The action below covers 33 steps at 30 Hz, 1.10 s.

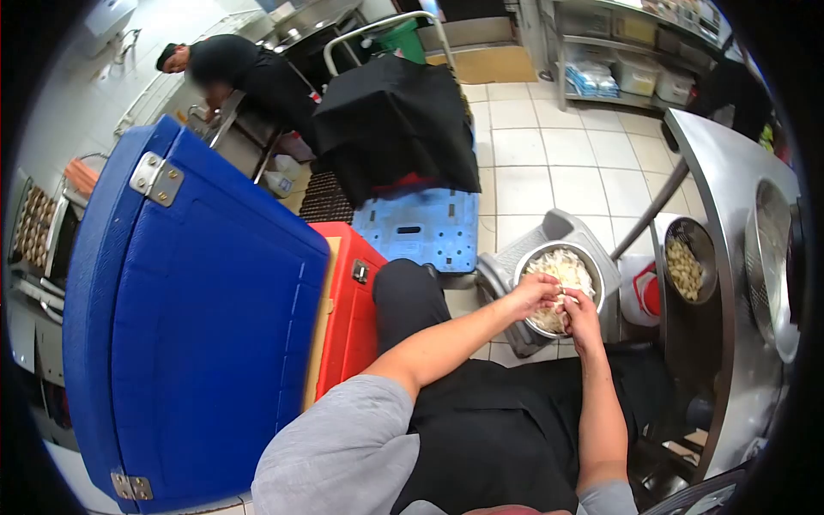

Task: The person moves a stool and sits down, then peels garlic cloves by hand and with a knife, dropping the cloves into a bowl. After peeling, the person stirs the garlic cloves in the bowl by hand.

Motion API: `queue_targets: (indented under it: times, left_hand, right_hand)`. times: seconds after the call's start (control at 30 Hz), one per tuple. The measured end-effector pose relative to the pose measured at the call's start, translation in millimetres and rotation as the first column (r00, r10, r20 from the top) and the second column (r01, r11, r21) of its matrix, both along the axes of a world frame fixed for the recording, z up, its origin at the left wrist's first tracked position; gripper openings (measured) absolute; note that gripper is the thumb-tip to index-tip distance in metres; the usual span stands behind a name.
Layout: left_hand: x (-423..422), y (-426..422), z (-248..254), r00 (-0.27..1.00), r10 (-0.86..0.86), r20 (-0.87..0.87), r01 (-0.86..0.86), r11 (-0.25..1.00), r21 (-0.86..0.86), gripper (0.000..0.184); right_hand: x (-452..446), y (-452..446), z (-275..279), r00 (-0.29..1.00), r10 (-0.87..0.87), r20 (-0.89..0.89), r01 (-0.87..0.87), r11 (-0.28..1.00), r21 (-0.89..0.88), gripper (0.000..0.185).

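A round metal bowl (598, 307) full of pale, papery pieces (562, 262) that look like garlic skins rests on a grey plastic stool (556, 225). Over it, my left hand (538, 293) and my right hand (583, 316) meet fingertip to fingertip. Both are closed in a pinch on something too small to make out. To the right, a perforated metal bowl (705, 233) holds pale, clove-like pieces (684, 270) on a low shelf under the steel table.
A large blue insulated lid (215, 318) stands open on a red box (354, 300) at my left. Ahead is a blue platform trolley (416, 236) with a black-covered load (395, 129). A steel table (730, 172) flanks my right. Another person (232, 73) bends over a sink, back left.
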State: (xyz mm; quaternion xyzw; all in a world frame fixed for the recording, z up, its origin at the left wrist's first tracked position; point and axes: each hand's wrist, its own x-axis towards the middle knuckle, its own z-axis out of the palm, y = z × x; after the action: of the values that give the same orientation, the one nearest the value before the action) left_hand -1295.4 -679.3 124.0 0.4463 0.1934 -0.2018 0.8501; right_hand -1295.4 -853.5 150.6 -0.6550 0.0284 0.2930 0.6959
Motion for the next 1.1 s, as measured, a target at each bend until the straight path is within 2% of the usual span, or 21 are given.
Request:
queue_targets:
  times: [0.1, 0.2, 0.4, 0.6, 0.9, 1.03, 1.1]
  left_hand:
    - [1.1, -0.3, 0.2, 1.0, -0.012, 0.005, 0.012, 0.996, 0.083, 0.03]
    - [1.3, 1.5, -3.0, 1.0, -0.008, 0.004, 0.008, 0.998, 0.061, 0.039]
    - [2.7, 3.7, 10.3, 0.998, -0.036, -0.042, 0.039, 0.996, 0.078, 0.033]
    - [5.3, 2.7, 7.0, 0.998, -0.012, -0.057, 0.018, 0.995, 0.103, 0.018]
    - [7.6, 4.6, 6.2, 0.995, -0.029, -0.099, 0.044, 0.987, 0.153, 0.016]
    - [6.9, 8.2, 9.6, 0.991, -0.022, -0.134, 0.046, 0.983, 0.177, 0.016]
    - [6.1, 9.6, 5.8, 0.992, -0.018, -0.123, 0.036, 0.989, 0.145, 0.017]
  right_hand:
    - [-0.3, 1.2, 1.4, 1.0, 0.006, 0.001, -0.006, 1.0, -0.011, 0.025]
    - [-0.2, 0.2, -3.8, 0.998, -0.025, 0.062, 0.027, 0.999, -0.037, 0.023]
    - [2.7, -0.5, -0.4, 0.997, -0.076, 0.03, 0.076, 0.997, 0.0, 0.021]
    - [3.9, 1.7, -5.7, 0.991, -0.079, 0.111, 0.084, 0.995, -0.048, 0.021]
    - [5.1, 2.4, -2.7, 0.983, -0.118, 0.139, 0.139, 0.979, -0.15, 0.022]
    - [11.9, -3.6, 2.2, 0.946, -0.211, 0.245, 0.259, 0.948, -0.182, 0.023]
    - [14.8, -8.3, 0.1, 0.957, -0.17, 0.234, 0.22, 0.954, -0.205, 0.025]
